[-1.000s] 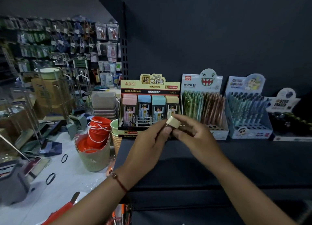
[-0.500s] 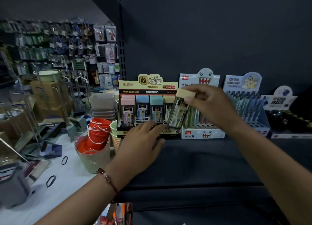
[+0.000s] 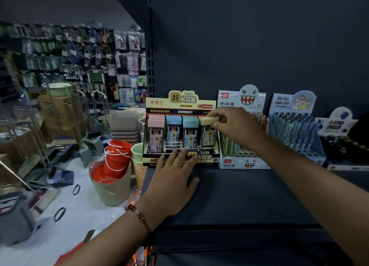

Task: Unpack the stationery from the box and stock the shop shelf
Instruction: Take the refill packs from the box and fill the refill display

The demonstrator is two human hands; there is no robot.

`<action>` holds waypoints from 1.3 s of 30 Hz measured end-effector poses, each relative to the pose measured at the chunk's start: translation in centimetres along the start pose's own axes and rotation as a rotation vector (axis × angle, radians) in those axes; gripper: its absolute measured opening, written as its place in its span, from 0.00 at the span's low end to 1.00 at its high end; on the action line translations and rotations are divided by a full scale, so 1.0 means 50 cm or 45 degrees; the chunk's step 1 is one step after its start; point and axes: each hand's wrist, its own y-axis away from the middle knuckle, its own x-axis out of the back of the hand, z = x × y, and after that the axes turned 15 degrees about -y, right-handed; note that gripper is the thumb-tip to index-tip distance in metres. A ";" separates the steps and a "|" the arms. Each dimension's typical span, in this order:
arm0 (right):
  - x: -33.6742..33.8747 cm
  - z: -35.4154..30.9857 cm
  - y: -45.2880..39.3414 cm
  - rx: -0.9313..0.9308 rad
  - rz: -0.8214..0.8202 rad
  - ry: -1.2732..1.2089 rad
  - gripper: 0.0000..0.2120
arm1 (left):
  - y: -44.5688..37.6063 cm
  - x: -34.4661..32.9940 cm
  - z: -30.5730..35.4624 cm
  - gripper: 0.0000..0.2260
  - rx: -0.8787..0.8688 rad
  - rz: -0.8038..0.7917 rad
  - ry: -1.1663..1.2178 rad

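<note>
A yellow display box (image 3: pixel 180 106) of pencil-lead cases stands on the dark shelf (image 3: pixel 249 195), with pink, blue and teal-capped cases in its slots. My right hand (image 3: pixel 236 126) grips a yellow-capped lead case (image 3: pixel 207 124) by its cap, upright in the box's rightmost slot. My left hand (image 3: pixel 175 178) lies flat on the shelf, fingers spread, with the fingertips against the box's front edge.
Right of the lead box stand a monster-face pencil display (image 3: pixel 242 162), a cartoon pen display (image 3: pixel 295 130) and a gyro eraser box (image 3: pixel 339 138). Left of the shelf are stacked cups (image 3: pixel 138 160), a basket of orange buckets (image 3: pixel 111 178), wire racks and cartons on the floor.
My right hand carried the yellow-capped case from in front of me up and into the box's right slot. My left hand let go of it and came down flat against the box front.
</note>
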 end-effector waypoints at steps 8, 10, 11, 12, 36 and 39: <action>-0.008 -0.020 -0.037 -0.020 -0.161 0.179 0.12 | -0.001 -0.002 -0.001 0.27 0.000 0.017 0.041; -0.017 -0.015 -0.040 0.008 -0.120 0.278 0.12 | 0.000 -0.002 -0.001 0.27 -0.001 0.021 0.043; -0.021 -0.009 -0.041 0.048 -0.074 0.379 0.13 | 0.000 -0.002 -0.001 0.27 -0.003 0.020 0.046; -0.025 0.000 -0.042 0.102 -0.021 0.498 0.13 | 0.000 -0.002 -0.002 0.27 -0.005 0.020 0.050; -0.154 -0.018 -0.049 0.098 -0.191 0.463 0.32 | -0.128 0.040 -0.165 0.27 0.345 0.318 -0.083; -0.150 -0.015 -0.041 0.111 -0.111 0.467 0.28 | -0.127 0.030 -0.165 0.23 0.352 0.418 -0.081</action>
